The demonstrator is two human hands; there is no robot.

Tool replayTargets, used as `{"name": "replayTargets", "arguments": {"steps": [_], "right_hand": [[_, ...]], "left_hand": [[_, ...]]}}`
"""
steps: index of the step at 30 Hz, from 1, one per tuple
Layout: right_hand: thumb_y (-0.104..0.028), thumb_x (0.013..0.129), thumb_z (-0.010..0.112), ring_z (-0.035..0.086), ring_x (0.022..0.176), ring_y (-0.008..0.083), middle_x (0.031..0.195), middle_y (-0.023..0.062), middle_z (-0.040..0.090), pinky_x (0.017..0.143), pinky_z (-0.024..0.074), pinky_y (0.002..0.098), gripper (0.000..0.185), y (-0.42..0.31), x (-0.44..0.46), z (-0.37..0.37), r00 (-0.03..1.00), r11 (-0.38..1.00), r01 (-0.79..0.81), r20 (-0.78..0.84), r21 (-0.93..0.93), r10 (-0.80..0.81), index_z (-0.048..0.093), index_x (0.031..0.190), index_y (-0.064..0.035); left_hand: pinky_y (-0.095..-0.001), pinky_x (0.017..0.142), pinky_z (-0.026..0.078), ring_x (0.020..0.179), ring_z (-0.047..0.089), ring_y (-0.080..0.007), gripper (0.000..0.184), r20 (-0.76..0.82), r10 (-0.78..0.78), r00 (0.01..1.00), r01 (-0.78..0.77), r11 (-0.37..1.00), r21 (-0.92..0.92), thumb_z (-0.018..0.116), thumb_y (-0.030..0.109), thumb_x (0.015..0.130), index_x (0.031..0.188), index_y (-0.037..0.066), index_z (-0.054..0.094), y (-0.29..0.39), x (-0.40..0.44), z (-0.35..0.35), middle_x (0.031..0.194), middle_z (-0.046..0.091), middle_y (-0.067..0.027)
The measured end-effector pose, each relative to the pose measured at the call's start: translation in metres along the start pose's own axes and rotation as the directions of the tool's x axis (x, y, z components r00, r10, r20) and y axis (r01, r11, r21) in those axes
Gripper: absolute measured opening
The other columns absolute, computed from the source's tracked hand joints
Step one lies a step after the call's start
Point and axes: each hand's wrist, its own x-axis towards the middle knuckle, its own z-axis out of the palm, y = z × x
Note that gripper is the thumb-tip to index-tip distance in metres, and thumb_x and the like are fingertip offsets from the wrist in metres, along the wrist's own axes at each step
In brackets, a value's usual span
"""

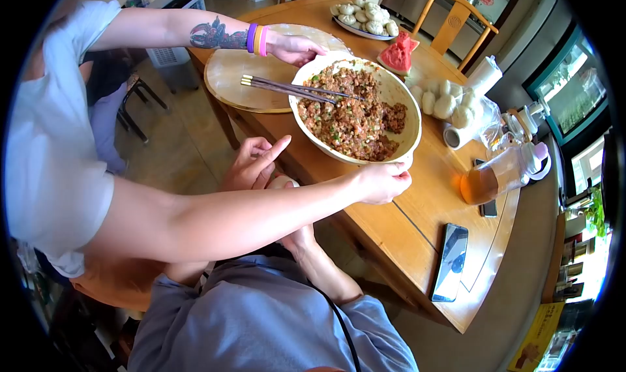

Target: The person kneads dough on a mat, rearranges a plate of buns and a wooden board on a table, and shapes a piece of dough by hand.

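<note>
My left hand [253, 164] is raised beside the table's near edge, index finger stretched out and the other fingers partly curled; I see nothing held in it. Close by is my right hand [298, 237], mostly covered by another person's forearm. A small pale thing [284, 182] shows at its fingers, too hidden to name. Above both hands, the other person's two hands grip the rim of a large white bowl [413, 145]. It holds minced filling [345, 114] with green bits, and dark chopsticks [287, 88] lie across it.
The other person's forearm [228, 222] crosses in front of me. On the wooden table [391, 235] are a floured round board [241, 78], a plate of buns [370, 16], watermelon [399, 52], bagged buns [450, 103], a bottle of amber drink [499, 176] and a phone [450, 261].
</note>
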Motion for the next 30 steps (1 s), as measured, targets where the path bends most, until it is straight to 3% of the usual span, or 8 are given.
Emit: {"name": "replayTargets", "arguments": {"steps": [5, 6, 9, 12, 16, 20, 24, 30], "right_hand": [[-0.036, 0.091, 0.056, 0.056, 0.104, 0.0193, 0.116, 0.0099, 0.056, 0.09, 0.0464, 0.0344, 0.053, -0.006, -0.003, 0.007, 1.0, 0.999, 0.026, -0.005, 0.023, -0.026, 0.04, 0.13, -0.0051], [-0.034, 0.091, 0.057, 0.056, 0.104, 0.0198, 0.115, 0.0098, 0.057, 0.09, 0.0469, 0.0347, 0.052, -0.007, -0.001, 0.011, 0.999, 0.999, 0.024, 0.025, 0.032, -0.024, 0.041, 0.13, -0.0048], [-0.03, 0.091, 0.058, 0.055, 0.107, 0.0204, 0.118, 0.0106, 0.055, 0.091, 0.0462, 0.0349, 0.051, -0.006, 0.005, 0.021, 0.999, 0.99, 0.036, 0.046, -0.135, -0.03, 0.039, 0.131, -0.0044], [-0.031, 0.094, 0.052, 0.054, 0.108, 0.0202, 0.122, 0.0104, 0.053, 0.093, 0.0437, 0.0322, 0.047, 0.001, 0.006, 0.041, 0.994, 0.92, 0.108, 0.042, -0.376, -0.099, 0.039, 0.13, -0.003], [-0.041, 0.094, 0.046, 0.026, 0.136, 0.0338, 0.147, 0.0223, 0.025, 0.11, 0.021, 0.0407, 0.062, 0.004, 0.023, 0.028, 0.885, 0.526, 0.46, 0.419, -0.715, -0.204, 0.032, 0.138, 0.0006], [-0.041, 0.094, 0.044, 0.027, 0.136, 0.0364, 0.144, 0.0231, 0.03, 0.109, 0.0151, 0.0462, 0.06, -0.005, 0.025, 0.037, 0.776, 0.094, 0.62, 0.591, -0.779, -0.218, 0.038, 0.133, 0.0039], [-0.041, 0.095, 0.042, 0.034, 0.132, 0.0345, 0.13, 0.0212, 0.049, 0.105, 0.0221, 0.0453, 0.055, -0.005, 0.032, 0.046, 0.762, 0.03, 0.64, 0.628, -0.768, -0.159, 0.046, 0.127, 0.0035], [-0.044, 0.096, 0.04, 0.043, 0.126, 0.0335, 0.13, 0.0206, 0.049, 0.104, 0.0291, 0.0413, 0.057, 0.009, 0.045, 0.057, 0.768, 0.15, 0.636, 0.64, -0.757, -0.025, 0.043, 0.13, 0.0008]], "left_hand": [[-0.028, 0.084, 0.044, 0.092, 0.053, -0.0184, 0.054, -0.146, -0.05, 0.988, 0.029, 0.99, -0.141, 0.051, 0.005, 0.086, 0.138, 0.016, 0.043, -0.058, -0.032, 0.035, 0.11, 0.048, -0.0083], [-0.03, 0.092, 0.042, 0.103, 0.05, -0.0179, 0.056, -0.06, -0.344, 0.937, 0.287, 0.855, -0.432, 0.051, 0.009, 0.088, 0.142, 0.014, 0.035, -0.087, -0.056, 0.058, 0.117, 0.047, -0.0088], [-0.0324, 0.104, 0.033, 0.121, 0.041, -0.0188, 0.053, 0.195, -0.308, 0.931, 0.359, 0.684, -0.635, 0.047, 0.023, 0.095, 0.142, 0.006, 0.03, -0.06, -0.07, 0.029, 0.129, 0.043, -0.01], [-0.0311, 0.107, 0.028, 0.125, 0.038, -0.0182, 0.053, -0.01, -0.346, 0.938, 0.299, 0.824, -0.482, 0.036, 0.034, 0.1, 0.142, 0.004, 0.028, -0.049, -0.081, 0.026, 0.137, 0.038, -0.0105], [-0.0328, 0.109, 0.026, 0.131, 0.033, -0.0209, 0.059, -0.01, -0.446, 0.895, 0.311, 0.641, -0.702, 0.027, 0.044, 0.1, 0.139, 0.0, 0.028, -0.033, -0.072, 0.03, 0.14, 0.035, -0.0127], [-0.0311, 0.091, 0.043, 0.105, 0.053, -0.0169, 0.051, -0.182, -0.502, 0.845, 0.214, 0.63, -0.746, 0.025, 0.045, 0.1, 0.119, 0.002, 0.044, -0.031, -0.074, 0.045, 0.116, 0.053, -0.0088], [-0.0307, 0.088, 0.044, 0.099, 0.054, -0.0171, 0.049, -0.223, -0.525, 0.821, 0.11, 0.528, -0.842, 0.03, 0.045, 0.1, 0.115, 0.002, 0.047, -0.027, -0.071, 0.046, 0.108, 0.056, -0.0085], [-0.0319, 0.089, 0.045, 0.1, 0.055, -0.0189, 0.054, -0.318, -0.473, 0.822, 0.028, 0.591, -0.806, 0.033, 0.051, 0.097, 0.116, 0.002, 0.046, -0.036, -0.077, 0.028, 0.109, 0.056, -0.0103]]}}
